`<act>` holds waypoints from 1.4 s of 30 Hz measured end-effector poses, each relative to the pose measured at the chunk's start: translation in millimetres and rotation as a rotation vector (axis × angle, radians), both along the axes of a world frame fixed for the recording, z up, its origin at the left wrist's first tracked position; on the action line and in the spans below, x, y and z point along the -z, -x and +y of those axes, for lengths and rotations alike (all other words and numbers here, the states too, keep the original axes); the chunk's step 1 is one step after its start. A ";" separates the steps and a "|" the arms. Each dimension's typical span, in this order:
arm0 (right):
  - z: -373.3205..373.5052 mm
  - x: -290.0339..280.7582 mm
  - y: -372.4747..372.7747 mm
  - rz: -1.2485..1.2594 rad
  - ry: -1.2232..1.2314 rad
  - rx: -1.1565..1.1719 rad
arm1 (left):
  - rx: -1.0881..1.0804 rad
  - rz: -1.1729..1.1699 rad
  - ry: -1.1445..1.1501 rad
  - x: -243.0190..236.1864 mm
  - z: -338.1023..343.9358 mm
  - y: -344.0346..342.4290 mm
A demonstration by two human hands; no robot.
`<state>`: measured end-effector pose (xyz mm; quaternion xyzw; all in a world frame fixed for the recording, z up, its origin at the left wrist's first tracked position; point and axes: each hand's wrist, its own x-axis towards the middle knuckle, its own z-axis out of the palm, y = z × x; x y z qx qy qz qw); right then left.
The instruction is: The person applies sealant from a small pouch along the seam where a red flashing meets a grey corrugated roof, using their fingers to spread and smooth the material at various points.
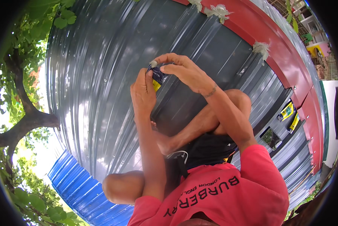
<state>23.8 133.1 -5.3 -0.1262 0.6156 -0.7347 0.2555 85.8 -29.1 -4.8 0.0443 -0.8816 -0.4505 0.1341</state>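
Observation:
A small dark-blue and yellow packet (156,80) is held up over the grey ribbed metal roofing (90,86). My left hand (142,88) is closed on its left edge, thumb upright. My right hand (180,69) curls over its top, index finger and thumb pinched there beside a pale greyish lump (153,64); whether that lump is part of the packet or on it, I cannot tell. My bent bare legs (193,124) are beneath my arms.
Red metal trim (274,45) with pale grey tufts (261,51) runs along the right. Two yellow-and-dark packets (287,111) and a dark reflective square (270,137) lie at right. Blue sheeting (76,180) is at lower left. A tree branch (29,120) borders the left side.

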 end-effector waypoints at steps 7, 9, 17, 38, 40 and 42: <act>-1.4 5.3 0.0 0.005 0.006 0.023 | -0.030 -0.054 0.085 10.2 -2.5 2.6; 2.7 3.9 1.1 0.047 0.059 0.054 | -0.066 -0.090 0.088 18.4 1.5 5.3; 95.1 -84.3 72.3 0.688 -0.491 0.441 | -0.190 -0.218 -0.137 101.0 -21.1 12.5; 74.1 -24.4 275.9 1.604 -1.599 -0.242 | -0.204 -0.041 -0.397 167.3 -8.9 52.0; 74.5 -23.2 277.5 1.639 -1.648 -0.277 | -0.199 -0.030 -0.390 166.3 -7.2 51.9; 74.1 -24.3 278.5 1.709 -1.636 -0.313 | -0.198 -0.013 -0.385 167.4 -7.7 51.8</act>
